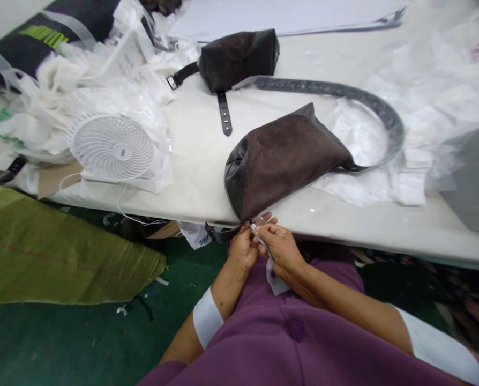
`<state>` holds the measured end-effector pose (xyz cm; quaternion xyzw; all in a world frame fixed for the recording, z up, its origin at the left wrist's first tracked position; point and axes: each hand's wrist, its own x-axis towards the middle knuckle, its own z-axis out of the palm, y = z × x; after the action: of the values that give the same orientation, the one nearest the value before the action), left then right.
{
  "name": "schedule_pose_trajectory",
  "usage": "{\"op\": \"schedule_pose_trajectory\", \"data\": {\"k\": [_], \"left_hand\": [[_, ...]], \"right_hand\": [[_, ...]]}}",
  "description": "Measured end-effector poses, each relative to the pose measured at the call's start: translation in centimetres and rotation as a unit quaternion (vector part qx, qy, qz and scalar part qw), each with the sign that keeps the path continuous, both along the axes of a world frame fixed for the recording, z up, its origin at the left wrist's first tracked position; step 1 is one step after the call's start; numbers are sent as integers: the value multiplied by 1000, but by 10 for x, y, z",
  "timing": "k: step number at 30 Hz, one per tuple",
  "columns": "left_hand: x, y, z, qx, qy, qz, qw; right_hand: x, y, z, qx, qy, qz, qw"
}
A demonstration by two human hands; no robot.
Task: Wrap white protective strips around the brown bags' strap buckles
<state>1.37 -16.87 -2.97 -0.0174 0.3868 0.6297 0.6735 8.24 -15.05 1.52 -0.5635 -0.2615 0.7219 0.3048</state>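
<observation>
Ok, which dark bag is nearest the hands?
The brown suede bag at the table edge, its corner by the left hand and right hand; the other bag lies farther back.

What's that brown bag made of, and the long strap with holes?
The brown bag looks like suede: matte and fuzzy. Its darker side panel is smooth with a soft sheen, probably leather or faux leather. The long strap looks similar, smooth and dark, though real or imitation I cannot tell.
</observation>
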Motion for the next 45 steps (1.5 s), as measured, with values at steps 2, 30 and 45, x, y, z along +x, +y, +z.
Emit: {"op": "schedule_pose_trajectory", "data": {"k": [2,30,45], "left_hand": [[-4,0,-1,5,-6,-9,1000],[-1,-24,-5,-15,-14,71,997],[6,-31,9,-36,-52,83,995]], "right_hand": [[0,1,0,-2,5,10,1000],[42,52,-9,-44,155,232,959],[36,29,-16,17,129,129,983]]}}
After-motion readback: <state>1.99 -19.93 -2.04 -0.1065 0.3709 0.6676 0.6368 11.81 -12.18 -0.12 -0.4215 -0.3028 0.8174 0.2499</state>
